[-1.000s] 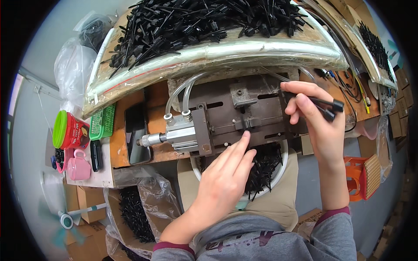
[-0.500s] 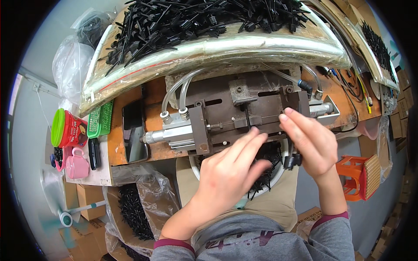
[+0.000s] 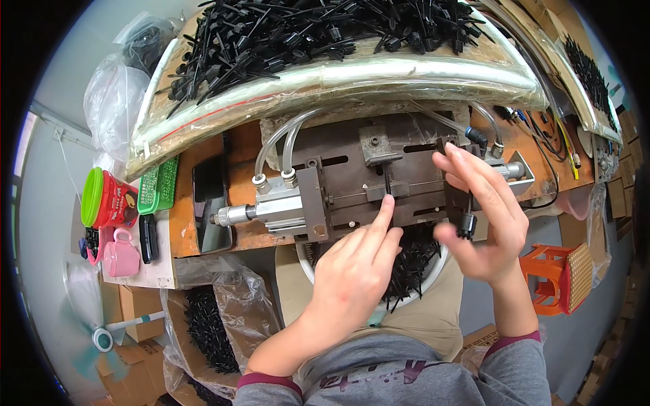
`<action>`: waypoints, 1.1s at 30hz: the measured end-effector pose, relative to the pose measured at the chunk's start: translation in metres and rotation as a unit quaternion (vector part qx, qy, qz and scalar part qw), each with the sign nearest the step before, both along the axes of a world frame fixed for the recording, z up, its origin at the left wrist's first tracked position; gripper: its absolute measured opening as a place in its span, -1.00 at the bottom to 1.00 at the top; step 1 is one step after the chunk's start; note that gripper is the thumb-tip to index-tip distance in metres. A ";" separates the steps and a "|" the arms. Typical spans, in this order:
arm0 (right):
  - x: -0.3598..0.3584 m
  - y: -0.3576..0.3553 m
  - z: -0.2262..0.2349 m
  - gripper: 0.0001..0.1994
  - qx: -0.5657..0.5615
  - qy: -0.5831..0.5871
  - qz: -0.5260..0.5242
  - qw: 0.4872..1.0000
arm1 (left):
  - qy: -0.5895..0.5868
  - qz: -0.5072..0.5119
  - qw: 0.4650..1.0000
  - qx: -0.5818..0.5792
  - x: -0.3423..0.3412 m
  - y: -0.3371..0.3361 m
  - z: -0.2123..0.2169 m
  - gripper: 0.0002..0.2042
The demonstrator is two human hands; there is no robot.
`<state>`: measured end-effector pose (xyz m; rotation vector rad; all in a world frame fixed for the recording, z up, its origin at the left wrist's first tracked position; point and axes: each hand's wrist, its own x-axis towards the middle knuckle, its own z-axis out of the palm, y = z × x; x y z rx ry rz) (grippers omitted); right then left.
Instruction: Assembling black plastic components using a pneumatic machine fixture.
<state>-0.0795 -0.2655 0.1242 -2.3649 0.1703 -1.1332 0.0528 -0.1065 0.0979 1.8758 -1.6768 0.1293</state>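
Note:
My left hand point(image 3: 355, 264) reaches over the front of a dark metal clamping fixture point(image 3: 352, 150). Its index finger is stretched out, with the tip at a thin black stem point(image 3: 387, 181) standing in the fixture's middle block. The other fingers are partly bent and hold nothing I can see. My right hand point(image 3: 497, 223) is raised at the fixture's right end, its long fingers pointing up and the thumb apart. A black plastic part with a thin stem and ribbed head point(image 3: 467, 224) hangs from its fingers; the exact grip is hidden.
A wide tray point(image 3: 325, 76) heaped with black stemmed parts stands behind the fixture. Air cylinders point(image 3: 281, 206) with clear hoses flank it. Below, a white basin point(image 3: 406, 298) holds more parts on my lap. A phone point(image 3: 211, 203) lies left; an orange stool point(image 3: 542, 277) stands right.
My left index finger has stretched forward to the stem in the fixture. The right thumb has spread and the hanging part rose. The left cylinder's rod has drawn back from the middle.

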 end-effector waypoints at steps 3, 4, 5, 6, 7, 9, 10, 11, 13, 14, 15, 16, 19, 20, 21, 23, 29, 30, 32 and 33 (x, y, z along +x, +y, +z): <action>-0.008 0.000 0.007 -0.29 0.071 -0.002 0.034 0.997 | -0.047 0.012 0.999 0.011 -0.004 -0.009 -0.002 -0.74; -0.008 0.000 0.006 -0.32 0.095 -0.009 0.038 0.995 | -0.061 0.019 0.998 0.020 -0.004 -0.011 -0.001 -0.73; -0.009 0.000 0.004 -0.36 0.119 -0.016 0.041 0.992 | -0.075 0.019 0.996 0.034 -0.003 -0.011 0.000 -0.72; -0.008 0.003 0.000 -0.46 0.140 -0.030 0.036 0.989 | -0.088 0.018 0.995 0.048 -0.003 -0.011 0.000 -0.72; -0.006 0.006 -0.003 -0.57 0.161 -0.044 0.032 0.985 | -0.102 0.018 0.993 0.062 -0.002 -0.011 0.001 -0.71; -0.008 0.010 -0.002 -0.72 0.182 -0.028 0.029 0.982 | -0.093 0.008 0.992 0.084 0.001 -0.009 0.007 -0.71; -0.010 0.015 0.003 -0.73 0.205 0.009 0.025 0.978 | -0.089 0.007 0.991 0.096 0.005 -0.006 0.012 -0.72; -0.014 0.012 0.004 -0.74 0.133 0.032 0.019 0.990 | -0.075 -0.015 0.994 0.083 0.009 -0.007 0.019 -0.71; -0.018 0.015 0.004 -0.75 0.032 0.061 -0.015 0.998 | -0.046 -0.059 0.996 0.054 0.022 -0.016 0.041 -0.71; -0.018 0.021 -0.001 -0.76 0.005 0.069 -0.042 0.997 | -0.058 -0.039 0.997 -0.015 0.028 -0.024 0.049 -0.71; -0.020 0.024 -0.007 -0.74 0.019 0.085 -0.030 0.996 | -0.068 -0.022 0.996 -0.048 0.038 -0.034 0.062 -0.76; -0.022 0.025 -0.009 -0.73 0.011 0.114 -0.024 0.993 | -0.084 -0.008 0.988 -0.131 0.052 -0.045 0.071 -0.84; -0.012 0.033 -0.014 -0.73 -0.047 0.139 -0.012 0.989 | -0.266 0.113 0.941 -0.174 0.105 -0.070 0.096 -0.85; -0.008 0.036 -0.017 -0.75 -0.057 0.158 -0.009 0.986 | -0.344 0.098 0.917 -0.176 0.125 -0.076 0.100 -0.86; -0.007 0.037 -0.020 -0.78 -0.069 0.180 -0.010 0.981 | -0.318 0.128 0.933 -0.110 0.129 -0.083 0.104 -0.84; 0.000 0.037 -0.032 -0.83 -0.108 0.172 -0.011 0.979 | -0.272 0.136 0.952 -0.033 0.134 -0.096 0.106 -0.83; 0.010 0.033 -0.032 -0.82 -0.146 0.190 -0.024 0.971 | -0.268 0.089 0.959 -0.018 0.145 -0.116 0.103 -0.93; 0.010 0.034 -0.031 -0.83 -0.145 0.194 -0.023 0.970 | -0.272 0.085 0.958 -0.018 0.147 -0.117 0.105 -0.92; 0.009 0.034 -0.030 -0.84 -0.146 0.205 -0.026 0.968 | -0.278 0.073 0.958 -0.024 0.147 -0.119 0.109 -0.91; 0.009 0.035 -0.028 -0.83 -0.140 0.211 -0.022 0.967 | -0.215 0.068 0.972 -0.059 0.146 -0.116 0.110 -0.91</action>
